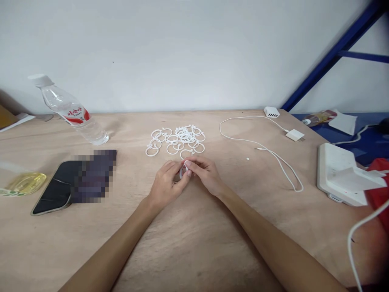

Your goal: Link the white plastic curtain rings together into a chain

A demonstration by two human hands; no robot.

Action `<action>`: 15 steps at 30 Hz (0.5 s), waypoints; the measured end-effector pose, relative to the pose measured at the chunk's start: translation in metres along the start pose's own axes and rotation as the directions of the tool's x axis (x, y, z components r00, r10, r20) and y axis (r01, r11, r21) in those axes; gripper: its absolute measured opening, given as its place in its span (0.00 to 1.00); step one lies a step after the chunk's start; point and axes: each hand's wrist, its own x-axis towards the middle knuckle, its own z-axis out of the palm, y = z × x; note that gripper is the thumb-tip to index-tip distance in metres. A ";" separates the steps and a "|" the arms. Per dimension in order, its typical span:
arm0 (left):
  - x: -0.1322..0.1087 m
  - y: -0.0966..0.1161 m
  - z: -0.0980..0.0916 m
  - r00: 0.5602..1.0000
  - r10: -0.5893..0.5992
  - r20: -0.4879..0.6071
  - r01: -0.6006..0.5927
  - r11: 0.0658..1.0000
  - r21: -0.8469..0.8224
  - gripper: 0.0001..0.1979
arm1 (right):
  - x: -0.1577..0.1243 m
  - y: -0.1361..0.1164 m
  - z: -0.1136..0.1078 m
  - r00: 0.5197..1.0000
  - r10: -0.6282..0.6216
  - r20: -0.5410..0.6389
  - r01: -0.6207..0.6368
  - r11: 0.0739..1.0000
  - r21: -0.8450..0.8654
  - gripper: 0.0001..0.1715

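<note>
The left hand (165, 183) and right hand (206, 172) meet in the middle of the bench (194, 247). Each grip is pinched tight on one small white ring (182, 172). A pile of rings (178, 140) sits very near at 12 o'clock. The ring looks thin, so it could pop out and get lost in that pile. If it is squeezed too hard, it might snap.

Small white ring (183, 170) between left hand (166, 183) and right hand (207, 173) (ring pile (178, 140) just beyond)
</note>
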 end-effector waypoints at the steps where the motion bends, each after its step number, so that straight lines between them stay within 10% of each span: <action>1: 0.000 0.000 0.001 1.000 0.027 0.000 -0.027 1.000 0.009 0.11 | 0.001 0.001 -0.001 1.000 0.004 0.007 -0.004 1.000 0.003 0.09; 15: -0.003 -0.006 0.007 0.971 0.182 -0.154 -0.178 0.983 0.040 0.12 | 0.003 0.003 -0.010 0.981 0.136 0.140 -0.145 0.988 0.056 0.08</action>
